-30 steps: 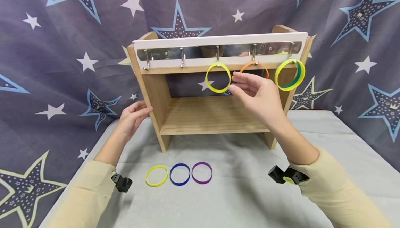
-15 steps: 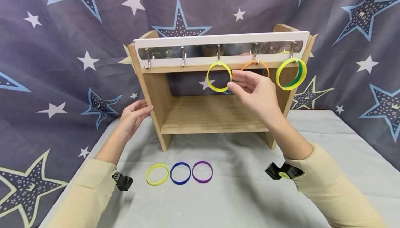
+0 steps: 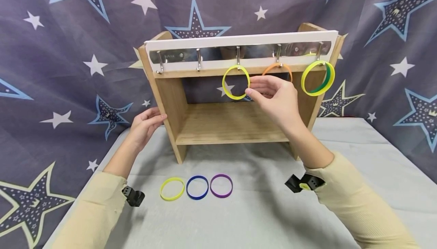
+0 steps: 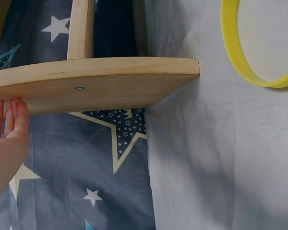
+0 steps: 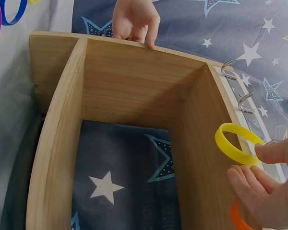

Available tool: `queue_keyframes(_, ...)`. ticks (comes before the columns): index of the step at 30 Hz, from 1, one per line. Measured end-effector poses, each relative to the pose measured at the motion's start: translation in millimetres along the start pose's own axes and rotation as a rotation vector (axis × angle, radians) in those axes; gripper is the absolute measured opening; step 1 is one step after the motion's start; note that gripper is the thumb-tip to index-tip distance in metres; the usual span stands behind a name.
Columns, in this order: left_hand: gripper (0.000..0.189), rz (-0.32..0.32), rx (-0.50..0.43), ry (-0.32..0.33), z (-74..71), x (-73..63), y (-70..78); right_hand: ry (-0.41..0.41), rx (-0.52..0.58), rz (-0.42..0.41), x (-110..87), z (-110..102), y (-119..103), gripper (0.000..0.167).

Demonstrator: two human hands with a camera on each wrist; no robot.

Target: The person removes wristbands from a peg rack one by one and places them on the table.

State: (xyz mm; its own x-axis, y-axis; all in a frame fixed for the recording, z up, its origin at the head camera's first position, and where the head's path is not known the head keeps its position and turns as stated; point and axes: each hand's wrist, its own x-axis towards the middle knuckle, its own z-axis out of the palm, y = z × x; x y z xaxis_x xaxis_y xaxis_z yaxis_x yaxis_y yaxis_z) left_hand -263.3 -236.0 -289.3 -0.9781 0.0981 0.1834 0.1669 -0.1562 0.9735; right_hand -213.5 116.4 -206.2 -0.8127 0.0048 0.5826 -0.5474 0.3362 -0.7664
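Observation:
A yellow silicone wristband (image 3: pixel 224 86) hangs at the middle hook (image 3: pixel 238 57) of a metal hook rail. My right hand (image 3: pixel 278 97) pinches its right edge between thumb and fingertips; the right wrist view also shows the thumb on this band (image 5: pixel 230 148). Behind those fingers an orange wristband (image 3: pixel 275 65) hangs on the hook to the right, partly covered. Yellow and green wristbands (image 3: pixel 317 78) share the far right hook. My left hand (image 3: pixel 145 127) rests against the left side of the wooden shelf (image 3: pixel 172 105); in the left wrist view its fingertips (image 4: pixel 20 108) touch the panel.
On the grey cloth in front of the shelf lie a yellow wristband (image 3: pixel 161 190), a blue wristband (image 3: pixel 187 190) and a purple wristband (image 3: pixel 231 188) in a row. Two bare hooks (image 3: pixel 198 59) are on the rail's left part. A starry curtain (image 3: pixel 85 101) hangs behind.
My right hand has moved slightly left onto the hanging yellow wristband, which has shifted a little left at its hook. The left hand has stayed at the shelf's side.

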Motion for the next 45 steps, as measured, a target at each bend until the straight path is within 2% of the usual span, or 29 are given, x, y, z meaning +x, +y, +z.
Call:
queue_keyframes(7,0.016,-0.004,0.012,0.001,-0.4,0.1,1.2,0.04,0.004,-0.001,-0.4,4.9,-0.5,0.025)
queue_keyframes(20,0.016,0.01,0.069,-0.018,-1.1,-0.9,1.8,0.045,0.011,0.029,-0.5,10.3,-2.5,0.025)
queue_keyframes(26,0.019,0.017,0.121,-0.028,-2.7,-3.1,2.5,0.045,0.115,0.04,-0.3,9.8,-4.0,0.024)
queue_keyframes(32,0.021,0.043,0.109,-0.054,-3.9,-3.4,1.7,0.034,0.227,0.088,0.3,7.3,-7.9,0.025)
queue_keyframes(39,0.022,0.045,0.109,-0.057,-4.0,-3.9,2.8,0.036,0.304,0.125,2.7,5.7,-12.7,0.028)
queue_keyframes(45,0.022,0.041,0.103,-0.06,-3.6,-3.9,2.8,0.041,0.335,0.12,3.6,4.7,-14.7,0.03)
